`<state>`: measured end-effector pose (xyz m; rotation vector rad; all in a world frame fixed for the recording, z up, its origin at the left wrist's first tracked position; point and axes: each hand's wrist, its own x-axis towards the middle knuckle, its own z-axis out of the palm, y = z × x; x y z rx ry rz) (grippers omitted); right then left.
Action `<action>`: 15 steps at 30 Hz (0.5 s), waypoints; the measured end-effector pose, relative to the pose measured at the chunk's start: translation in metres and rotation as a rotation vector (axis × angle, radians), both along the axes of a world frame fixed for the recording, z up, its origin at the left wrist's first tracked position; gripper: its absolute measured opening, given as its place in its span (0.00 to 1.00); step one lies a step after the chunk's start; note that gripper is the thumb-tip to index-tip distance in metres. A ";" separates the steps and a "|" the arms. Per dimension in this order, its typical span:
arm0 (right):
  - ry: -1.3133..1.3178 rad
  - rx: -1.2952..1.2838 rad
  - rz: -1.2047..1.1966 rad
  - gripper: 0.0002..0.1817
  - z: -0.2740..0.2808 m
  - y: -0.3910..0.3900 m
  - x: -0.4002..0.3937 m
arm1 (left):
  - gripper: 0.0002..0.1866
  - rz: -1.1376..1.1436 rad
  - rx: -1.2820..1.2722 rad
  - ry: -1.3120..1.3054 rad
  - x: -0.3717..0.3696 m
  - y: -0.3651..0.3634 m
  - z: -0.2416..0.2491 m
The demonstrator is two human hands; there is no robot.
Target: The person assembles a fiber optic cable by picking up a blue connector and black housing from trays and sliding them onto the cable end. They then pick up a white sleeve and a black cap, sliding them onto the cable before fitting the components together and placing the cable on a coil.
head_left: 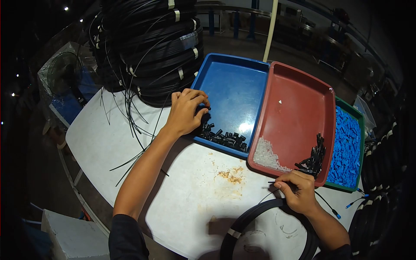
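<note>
At ten o'clock, left hand (187, 110) fingers pinch into the small black caps (223, 138) piled in the blue tray (236, 86), handy for grabbing. Right hand (297, 188) at four o'clock grips a cable end (271, 182) from the coil (260, 225) on the surface (190, 195), next to the red tray (299, 108).

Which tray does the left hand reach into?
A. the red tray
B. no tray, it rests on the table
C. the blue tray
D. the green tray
C: the left hand is at the near left corner of the blue tray, with its fingers on the small black parts lying there.
</note>
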<state>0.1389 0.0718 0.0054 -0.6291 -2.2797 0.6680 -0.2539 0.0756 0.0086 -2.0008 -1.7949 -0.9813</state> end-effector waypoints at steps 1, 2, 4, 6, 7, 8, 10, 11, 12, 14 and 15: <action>0.005 -0.006 -0.004 0.03 0.000 0.000 0.000 | 0.09 -0.004 0.002 -0.001 0.003 -0.002 0.002; 0.006 -0.029 -0.012 0.04 0.002 -0.001 0.000 | 0.08 -0.024 -0.021 0.009 0.006 -0.003 0.004; -0.003 -0.010 -0.017 0.04 0.003 -0.001 0.001 | 0.08 -0.046 -0.043 0.019 0.011 -0.007 0.006; 0.000 0.005 -0.012 0.04 0.004 -0.003 0.001 | 0.07 -0.067 0.019 -0.028 0.016 -0.011 0.006; -0.003 0.007 -0.013 0.04 0.003 -0.003 0.001 | 0.07 -0.068 0.020 -0.030 0.015 -0.011 0.007; -0.013 0.021 -0.001 0.03 0.002 -0.004 0.003 | 0.07 -0.063 0.022 -0.036 0.010 -0.012 0.008; -0.024 0.044 0.014 0.03 0.002 -0.004 0.003 | 0.09 -0.091 0.027 -0.130 0.001 -0.010 0.016; -0.028 0.041 0.012 0.03 0.001 -0.005 0.004 | 0.11 -0.078 0.040 -0.148 -0.006 -0.008 0.015; -0.016 0.057 0.025 0.03 0.000 -0.004 0.003 | 0.10 -0.022 -0.026 -0.155 -0.013 -0.008 0.018; -0.001 0.071 0.041 0.03 -0.001 -0.004 0.002 | 0.10 0.037 -0.092 -0.159 -0.020 -0.011 0.022; -0.011 0.069 0.043 0.03 0.000 -0.004 0.002 | 0.09 0.040 -0.127 -0.046 -0.019 -0.015 0.027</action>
